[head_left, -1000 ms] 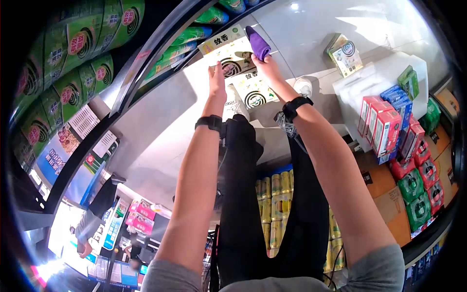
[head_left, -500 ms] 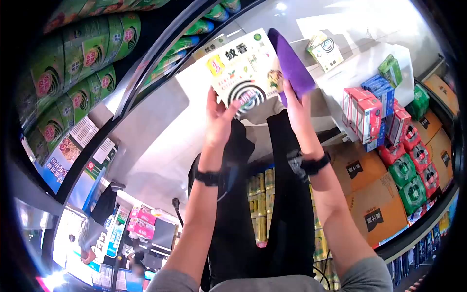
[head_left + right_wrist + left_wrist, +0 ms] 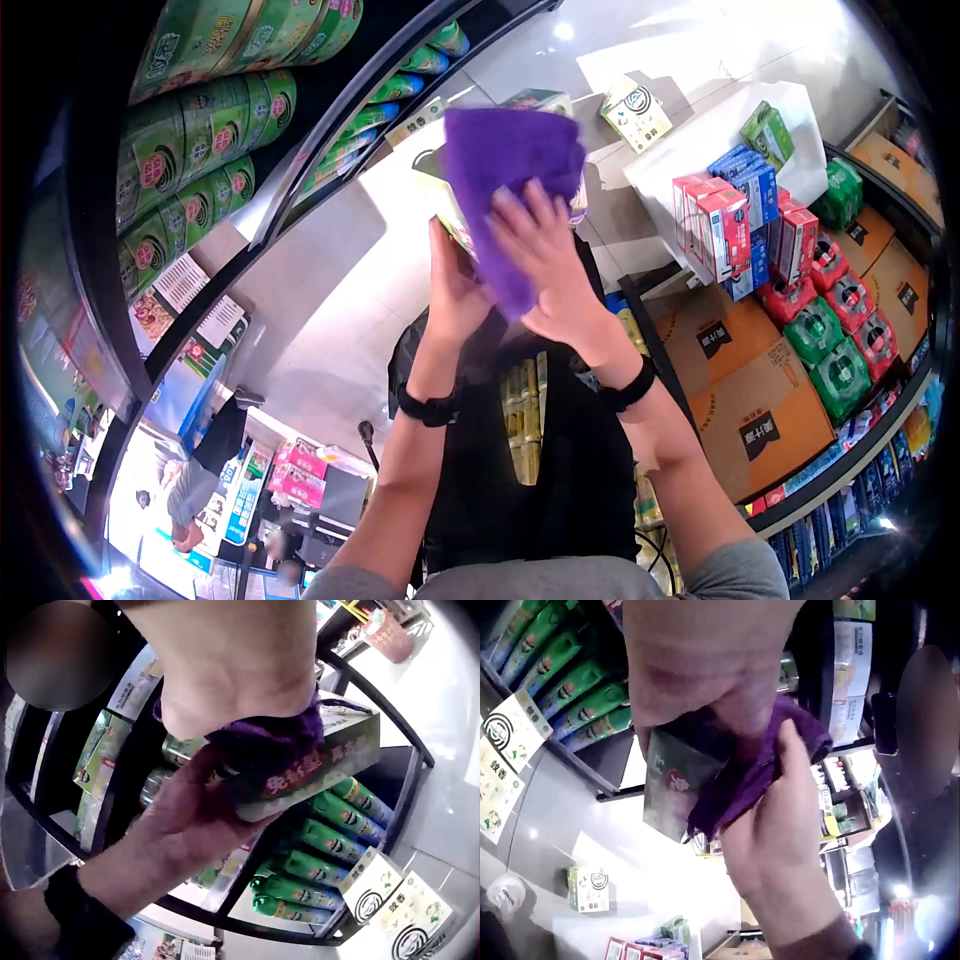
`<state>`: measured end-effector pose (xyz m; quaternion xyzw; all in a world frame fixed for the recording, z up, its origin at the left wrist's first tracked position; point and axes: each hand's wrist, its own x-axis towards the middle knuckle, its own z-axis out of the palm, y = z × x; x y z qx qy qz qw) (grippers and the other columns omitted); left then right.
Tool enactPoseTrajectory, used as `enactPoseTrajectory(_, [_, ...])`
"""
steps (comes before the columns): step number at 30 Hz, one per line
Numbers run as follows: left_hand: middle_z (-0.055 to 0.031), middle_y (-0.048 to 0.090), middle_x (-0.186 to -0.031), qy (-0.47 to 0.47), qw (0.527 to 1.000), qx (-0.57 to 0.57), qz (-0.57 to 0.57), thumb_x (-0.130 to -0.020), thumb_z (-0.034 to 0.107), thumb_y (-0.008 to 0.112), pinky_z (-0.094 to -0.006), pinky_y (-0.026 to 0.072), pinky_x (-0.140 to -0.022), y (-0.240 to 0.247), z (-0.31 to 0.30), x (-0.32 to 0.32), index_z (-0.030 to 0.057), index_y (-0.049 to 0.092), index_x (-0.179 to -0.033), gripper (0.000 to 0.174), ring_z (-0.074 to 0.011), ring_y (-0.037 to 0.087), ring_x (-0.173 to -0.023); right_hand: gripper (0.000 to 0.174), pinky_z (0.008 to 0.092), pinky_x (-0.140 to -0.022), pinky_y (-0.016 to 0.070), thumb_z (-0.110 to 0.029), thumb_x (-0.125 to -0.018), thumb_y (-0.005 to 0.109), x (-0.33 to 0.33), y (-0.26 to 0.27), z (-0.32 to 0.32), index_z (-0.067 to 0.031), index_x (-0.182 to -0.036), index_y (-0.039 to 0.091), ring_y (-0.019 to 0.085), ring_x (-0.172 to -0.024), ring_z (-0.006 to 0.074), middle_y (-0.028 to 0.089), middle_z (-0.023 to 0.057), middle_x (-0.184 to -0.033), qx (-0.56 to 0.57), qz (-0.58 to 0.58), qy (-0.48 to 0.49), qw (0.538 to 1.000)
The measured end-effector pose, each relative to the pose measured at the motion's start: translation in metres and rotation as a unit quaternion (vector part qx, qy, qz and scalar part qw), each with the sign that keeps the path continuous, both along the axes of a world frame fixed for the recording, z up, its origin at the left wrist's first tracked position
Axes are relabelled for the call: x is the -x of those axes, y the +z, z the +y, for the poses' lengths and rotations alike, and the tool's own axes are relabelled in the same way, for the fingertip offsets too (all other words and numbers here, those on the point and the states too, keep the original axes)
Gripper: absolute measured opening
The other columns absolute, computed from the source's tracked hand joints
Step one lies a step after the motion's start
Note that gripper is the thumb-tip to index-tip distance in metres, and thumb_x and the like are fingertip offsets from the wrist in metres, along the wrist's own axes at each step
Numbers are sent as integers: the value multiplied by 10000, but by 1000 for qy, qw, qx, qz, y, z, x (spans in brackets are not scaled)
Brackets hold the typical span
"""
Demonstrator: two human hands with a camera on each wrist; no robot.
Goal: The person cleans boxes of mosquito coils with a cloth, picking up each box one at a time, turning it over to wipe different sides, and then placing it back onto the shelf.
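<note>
My left hand (image 3: 458, 295) grips a mosquito coil box (image 3: 322, 766) by its near edge, holding it raised in front of me. A purple cloth (image 3: 510, 150) lies over the broad face of the box and hides most of it in the head view. On top of the cloth, my right hand (image 3: 550, 262) presses with its fingers straight and spread. From the left wrist, the box (image 3: 676, 787) shows one narrow side, with the cloth (image 3: 754, 772) bunched along its edge beside my right thumb.
Another mosquito coil box (image 3: 636, 112) stands on the floor by a white stand (image 3: 790, 100) with red boxes (image 3: 725, 225) and blue boxes (image 3: 748, 180). Brown cartons (image 3: 765, 430) and wrapped bottles (image 3: 838, 375) are at right. At left, shelves hold green packs (image 3: 155, 170).
The box has come up from the floor towards me in my left hand. The purple cloth, first bunched in my right hand, is now spread over the box's face under that hand.
</note>
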<state>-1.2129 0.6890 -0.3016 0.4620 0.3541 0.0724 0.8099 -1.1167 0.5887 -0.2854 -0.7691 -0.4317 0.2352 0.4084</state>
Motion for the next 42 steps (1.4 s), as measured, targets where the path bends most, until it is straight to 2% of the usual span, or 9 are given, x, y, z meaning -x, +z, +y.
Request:
enactPoseTrajectory(7, [-106, 383, -1202, -44, 997, -63, 10, -656, -111, 640, -347, 403, -941, 22, -9, 7, 28, 211, -1267, 760, -210, 430, -1149, 400, 287, -940, 320, -227, -938, 403, -38, -13, -6, 16, -1252, 363, 417, -1061, 135, 443, 57, -1192, -150, 462, -394, 781])
enactPoseTrajectory(14, [-168, 575, -1074, -107, 946, -291, 99, -616, -27, 668, -326, 463, -838, 34, -3, 3, 10, 397, -1220, 662, -276, 557, -1036, 418, 274, -925, 324, -239, -917, 442, -52, 3, -10, 9, -1250, 395, 441, -1021, 131, 478, 58, -1155, -251, 448, -408, 755])
enactPoseTrajectory(16, [-164, 533, -1181, -198, 867, -451, 77, -633, -22, 683, -321, 450, -854, 35, 3, -1, -37, 376, -1219, 661, -233, 554, -1053, 424, 333, -986, 289, -217, -873, 481, -56, 30, 1, -21, -1247, 440, 473, -1066, 199, 511, 103, -1168, -45, 373, -320, 870])
enactPoseTrajectory(17, [-182, 494, -1241, -187, 873, -444, 78, -615, -21, 680, -303, 466, -822, 36, 3, -2, -33, 386, -1229, 681, -246, 564, -1044, 449, 422, -1035, 230, -210, -805, 533, -65, 14, -1, -64, -1229, 491, 451, -1152, 295, 505, 166, -1217, -25, 81, -151, 985])
enactPoseTrajectory(24, [-181, 583, -1040, -6, 960, -207, 189, -585, 3, 719, -351, 479, -788, 10, -10, 21, -11, 443, -1184, 659, -327, 591, -937, 390, 459, -1000, 262, -244, -759, 519, -36, 41, 7, -104, -1120, 568, 403, -1214, 303, 512, 76, -1240, -65, 76, 57, 993])
enactPoseTrajectory(26, [-154, 603, -953, -175, 883, -411, 145, -572, 36, 751, -312, 498, -698, 28, 1, 27, 11, 451, -1180, 678, -266, 628, -816, 416, 448, -985, 274, -242, -736, 546, -33, 40, 5, -89, -1122, 563, 399, -1220, 299, 504, 86, -1246, -97, 49, 93, 990])
enactPoseTrajectory(32, [-91, 533, -1025, -133, 958, -214, 139, -660, -17, 664, -303, 450, -832, 33, -1, 35, -28, 357, -1219, 638, -173, 540, -984, 406, 356, -902, 343, -160, -768, 561, -42, -2, -2, -7, -1141, 512, 519, -936, 268, 571, 140, -1008, 16, 239, -235, 942])
enactPoseTrajectory(38, [-125, 473, -1210, 58, 996, 68, 21, -676, -90, 639, -344, 429, -901, 41, -3, 34, 1, 313, -1273, 686, -225, 512, -1082, 412, 231, -794, 394, -322, -924, 438, -49, -2, -3, 10, -1166, 451, 485, -902, 104, 514, 32, -1028, -110, 575, -375, 719])
enactPoseTrajectory(42, [-140, 511, -1177, 83, 990, 114, 25, -729, -17, 633, -361, 441, -890, 38, 9, 34, -13, 326, -1260, 613, -243, 529, -1065, 522, 281, -965, 319, -348, -949, 367, -32, -5, -14, 35, -1297, 307, 402, -1139, 129, 412, 62, -1267, -53, 523, -305, 794])
